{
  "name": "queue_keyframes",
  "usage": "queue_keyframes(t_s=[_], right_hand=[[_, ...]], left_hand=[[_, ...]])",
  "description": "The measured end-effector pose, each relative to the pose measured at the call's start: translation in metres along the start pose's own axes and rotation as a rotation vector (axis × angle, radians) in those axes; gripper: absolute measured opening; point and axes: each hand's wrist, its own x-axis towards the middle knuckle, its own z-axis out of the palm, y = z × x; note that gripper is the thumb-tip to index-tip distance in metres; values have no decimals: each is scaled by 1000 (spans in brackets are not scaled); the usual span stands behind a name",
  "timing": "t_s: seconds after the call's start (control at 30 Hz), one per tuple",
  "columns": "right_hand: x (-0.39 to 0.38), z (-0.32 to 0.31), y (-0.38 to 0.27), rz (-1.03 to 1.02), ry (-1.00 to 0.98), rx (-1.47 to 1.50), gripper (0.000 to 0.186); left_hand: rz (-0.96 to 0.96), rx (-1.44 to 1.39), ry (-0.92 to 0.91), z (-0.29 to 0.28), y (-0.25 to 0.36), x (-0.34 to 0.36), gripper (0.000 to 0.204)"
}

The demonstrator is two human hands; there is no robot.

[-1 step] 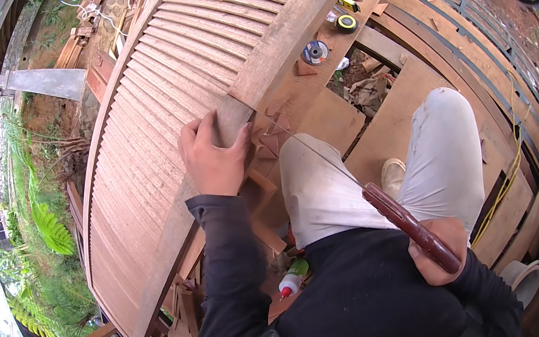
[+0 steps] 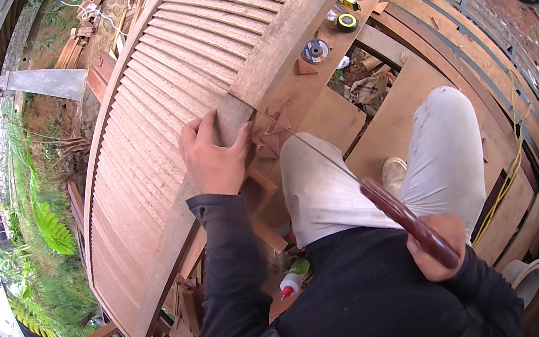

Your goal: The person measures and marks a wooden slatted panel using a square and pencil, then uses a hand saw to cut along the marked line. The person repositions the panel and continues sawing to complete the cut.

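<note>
A wooden louvred panel (image 2: 142, 169) with many slats lies across the left. My left hand (image 2: 214, 160) grips its right-hand wooden rail (image 2: 268, 62), with the thumb on one side and the fingers on the other. My right hand (image 2: 434, 244) is closed round the reddish-brown handle (image 2: 403, 214) of a handsaw. The saw's thin blade (image 2: 315, 149) runs from the handle across the rail, just above my left hand, into a cut line there.
A plank with a tape measure (image 2: 346, 22), a disc (image 2: 315, 51) and wood scraps lies beside the panel. Below me are a glue bottle (image 2: 294, 278) and offcuts. Plywood boards (image 2: 381, 130) and a yellow cable (image 2: 510, 164) lie to the right, a metal bucket (image 2: 520, 279) at lower right. My bent knees are near.
My right hand and the saw handle have shifted slightly up and left, along the blade's line toward the rail. My left hand stays in place.
</note>
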Motion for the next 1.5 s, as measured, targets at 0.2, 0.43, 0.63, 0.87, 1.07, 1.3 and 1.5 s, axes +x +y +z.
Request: queue_keyframes(t_s=[0.2, 0.43, 0.63, 0.87, 1.07, 1.3, 1.5], right_hand=[[98, 35, 0, -76, 17, 124, 6], [-10, 0, 7, 4, 22, 45, 5], [104, 45, 5, -100, 7, 165, 9], [-14, 6, 5, -27, 44, 83, 8], [103, 57, 10, -135, 93, 185, 6], [-21, 5, 16, 5, -6, 46, 9], [82, 44, 18, -49, 14, 90, 7]], left_hand=[[61, -36, 10, 7, 4, 10, 60], [20, 0, 14, 7, 2, 6, 59], [33, -27, 7, 9, 3, 10, 58], [22, 12, 42, 6, 2, 5, 57], [45, -31, 31, 12, 5, 11, 59], [12, -6, 15, 6, 4, 6, 58], [42, -41, 8, 12, 3, 11, 59]])
